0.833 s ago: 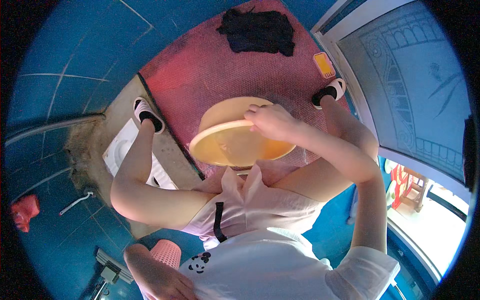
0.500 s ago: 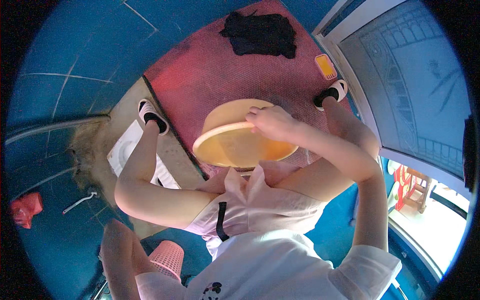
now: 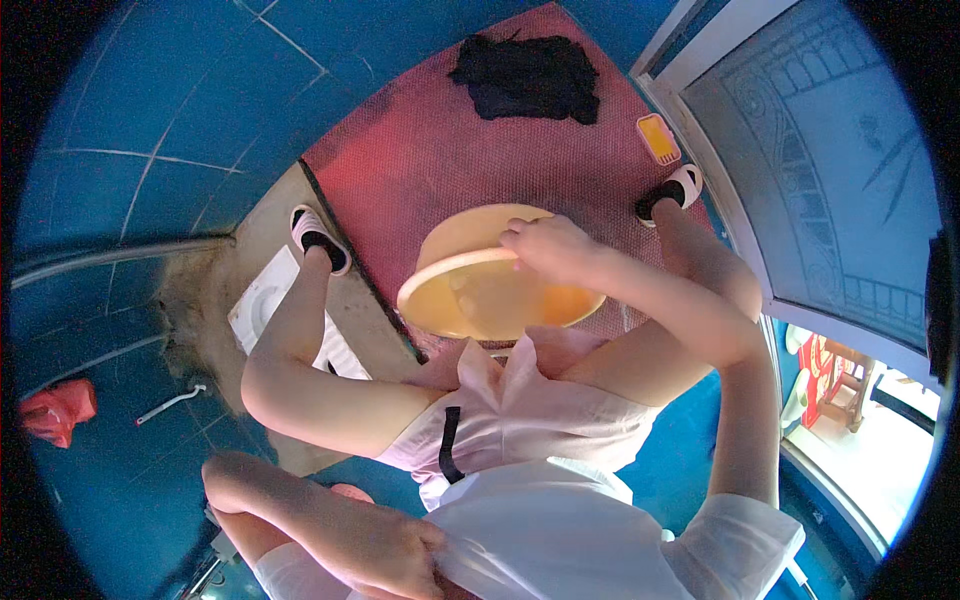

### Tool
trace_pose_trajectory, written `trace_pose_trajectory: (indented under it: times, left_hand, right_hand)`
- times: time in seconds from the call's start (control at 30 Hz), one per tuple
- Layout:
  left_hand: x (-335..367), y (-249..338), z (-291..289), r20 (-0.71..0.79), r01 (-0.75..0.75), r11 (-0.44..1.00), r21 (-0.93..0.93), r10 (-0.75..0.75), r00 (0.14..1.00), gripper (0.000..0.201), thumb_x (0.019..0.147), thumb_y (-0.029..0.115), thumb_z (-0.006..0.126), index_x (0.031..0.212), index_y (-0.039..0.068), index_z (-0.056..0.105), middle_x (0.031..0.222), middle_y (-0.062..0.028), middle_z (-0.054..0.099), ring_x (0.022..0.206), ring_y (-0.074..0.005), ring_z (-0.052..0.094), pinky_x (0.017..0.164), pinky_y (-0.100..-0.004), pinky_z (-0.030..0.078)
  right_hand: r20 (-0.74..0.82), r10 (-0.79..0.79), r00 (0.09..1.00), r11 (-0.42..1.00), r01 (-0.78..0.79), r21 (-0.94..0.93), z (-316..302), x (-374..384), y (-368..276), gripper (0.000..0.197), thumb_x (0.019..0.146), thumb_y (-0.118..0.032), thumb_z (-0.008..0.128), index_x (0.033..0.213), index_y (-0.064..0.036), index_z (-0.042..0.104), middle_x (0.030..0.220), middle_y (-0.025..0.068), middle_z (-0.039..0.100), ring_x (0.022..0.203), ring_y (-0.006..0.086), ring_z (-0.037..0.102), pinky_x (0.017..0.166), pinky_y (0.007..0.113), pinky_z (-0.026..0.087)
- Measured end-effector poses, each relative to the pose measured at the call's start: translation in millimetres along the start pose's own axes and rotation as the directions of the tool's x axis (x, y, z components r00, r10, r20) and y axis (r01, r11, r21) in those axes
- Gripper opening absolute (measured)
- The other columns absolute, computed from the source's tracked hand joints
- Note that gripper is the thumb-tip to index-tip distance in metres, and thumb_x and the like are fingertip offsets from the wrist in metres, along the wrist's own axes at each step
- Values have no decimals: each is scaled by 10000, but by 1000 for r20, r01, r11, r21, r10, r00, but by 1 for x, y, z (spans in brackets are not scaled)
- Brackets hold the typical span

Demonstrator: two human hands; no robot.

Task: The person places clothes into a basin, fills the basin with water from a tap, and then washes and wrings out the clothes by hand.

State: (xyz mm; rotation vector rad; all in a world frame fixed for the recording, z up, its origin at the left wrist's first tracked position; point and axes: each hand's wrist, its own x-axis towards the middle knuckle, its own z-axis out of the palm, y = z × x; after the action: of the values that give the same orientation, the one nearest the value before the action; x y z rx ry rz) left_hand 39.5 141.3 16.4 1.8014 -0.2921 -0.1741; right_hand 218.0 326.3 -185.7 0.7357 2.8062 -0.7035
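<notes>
On the red, finely textured mat [image 3: 420, 160] lay a crumpled black cloth [image 3: 527, 78], and near the door [image 3: 840, 150] was a small pink dish [image 3: 659, 138] with something yellow inside. The person's left leg [image 3: 300, 315] partly hid a white squat toilet [image 3: 262, 300]. The round, yellowish basin [image 3: 450, 308] stood tilted on the mat between the legs. The right hand [image 3: 548, 248] gripped its rim; the left hand [image 3: 405, 552] touched the white shirt [image 3: 560, 530], and whether its fingers held the fabric I could not tell.
</notes>
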Motion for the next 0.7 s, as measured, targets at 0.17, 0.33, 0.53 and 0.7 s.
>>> trace_pose_trajectory:
  times: [0.17,0.33,0.53,0.7]
  left_hand:
    - [-3,-5,-6,441,134,990,-47,-99,892,723,672,378,617,1250,170,236,1205,-66,354,1089,-86,349,911,-323,242]
    - [-27,-6,14,-153,34,995,96,-19,988,367,699,208,545,1021,100,406,883,-17,442,826,-118,451,665,-322,309]
    - [-33,-47,29,-569,22,951,308,166,806,202,703,159,512,897,104,494,716,7,460,656,-130,476,573,-293,311]
    - [-14,-81,59,-613,-130,988,77,150,776,266,707,173,509,962,101,499,815,8,515,681,-122,487,587,-315,240]
  right_hand:
    - [-34,-27,999,1000,28,5,5,3,0,171,712,-126,545,863,-46,559,894,136,550,791,280,585,686,396,473]
    - [-63,-49,997,999,48,-17,15,6,1,203,712,-160,594,856,-41,516,890,110,516,802,286,571,682,387,461]
    - [-21,-27,999,1000,27,-2,3,3,-6,203,710,-169,600,845,-43,516,874,110,513,791,284,573,676,386,463]
    - [-40,-41,998,999,41,3,6,4,0,201,707,-167,601,836,-42,511,873,112,511,788,285,573,672,386,463]
